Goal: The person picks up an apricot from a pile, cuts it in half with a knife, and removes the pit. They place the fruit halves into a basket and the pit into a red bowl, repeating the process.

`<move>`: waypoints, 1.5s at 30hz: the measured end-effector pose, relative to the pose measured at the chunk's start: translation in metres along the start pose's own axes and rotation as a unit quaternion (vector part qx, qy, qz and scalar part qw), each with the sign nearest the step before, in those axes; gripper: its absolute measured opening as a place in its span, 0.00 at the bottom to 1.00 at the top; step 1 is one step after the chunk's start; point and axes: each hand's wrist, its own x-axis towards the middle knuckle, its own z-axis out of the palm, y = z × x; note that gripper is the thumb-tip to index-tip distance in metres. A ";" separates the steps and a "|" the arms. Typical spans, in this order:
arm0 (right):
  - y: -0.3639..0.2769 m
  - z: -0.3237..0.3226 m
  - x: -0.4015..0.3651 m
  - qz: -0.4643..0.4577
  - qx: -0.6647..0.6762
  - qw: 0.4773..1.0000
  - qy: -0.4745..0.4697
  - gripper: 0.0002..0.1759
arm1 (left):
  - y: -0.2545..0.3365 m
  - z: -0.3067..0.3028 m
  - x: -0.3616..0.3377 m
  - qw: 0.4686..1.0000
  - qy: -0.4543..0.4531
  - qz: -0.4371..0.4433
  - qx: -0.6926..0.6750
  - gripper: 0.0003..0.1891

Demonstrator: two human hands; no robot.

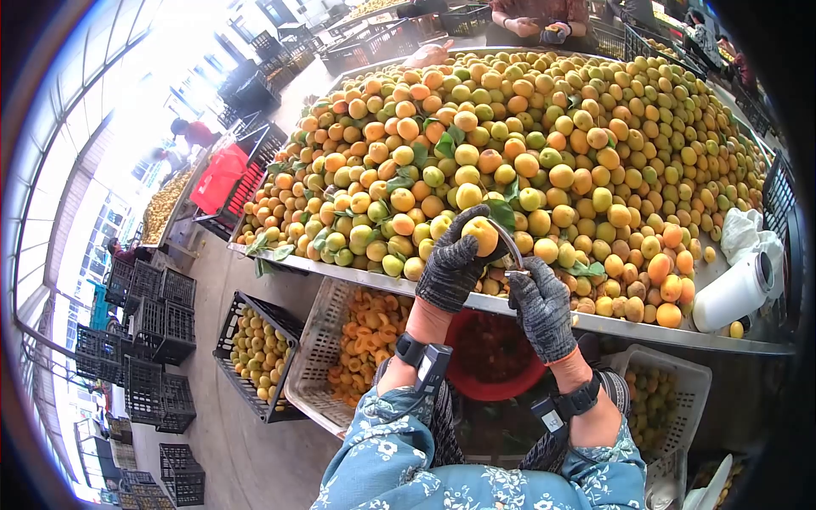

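My left hand (453,270), in a dark grey knit glove, is closed around a yellow-orange apricot (481,236). My right hand (544,308), gloved the same way, grips a knife with a curved metal blade (512,248). The blade arcs up along the right side of the apricot, close against it. Most of the knife's handle is hidden in my fingers. Both hands are over the near edge of a metal-rimmed table (629,326). Just beyond them rises a broad heap of apricots (544,174), green to orange, with some leaves mixed in.
Below the table, a white crate (308,374) holds halved apricots, beside a red basin (515,389). A black crate (285,316) of whole fruit stands left, another white crate (693,382) right. A white jug (733,293) lies on the table's right end. Across it stands a person (544,19).
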 end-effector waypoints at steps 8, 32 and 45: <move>0.002 0.001 0.003 -0.026 -0.078 0.997 0.006 0.16 | -0.005 0.004 0.002 1.000 0.000 -0.020 -0.007 0.28; 0.004 0.000 -0.001 -0.034 -0.175 0.983 0.048 0.16 | -0.050 0.002 -0.006 0.982 0.137 -0.116 0.067 0.20; 0.005 0.008 -0.006 0.015 -0.229 0.973 0.024 0.18 | -0.046 -0.017 0.006 0.977 0.198 0.011 0.074 0.13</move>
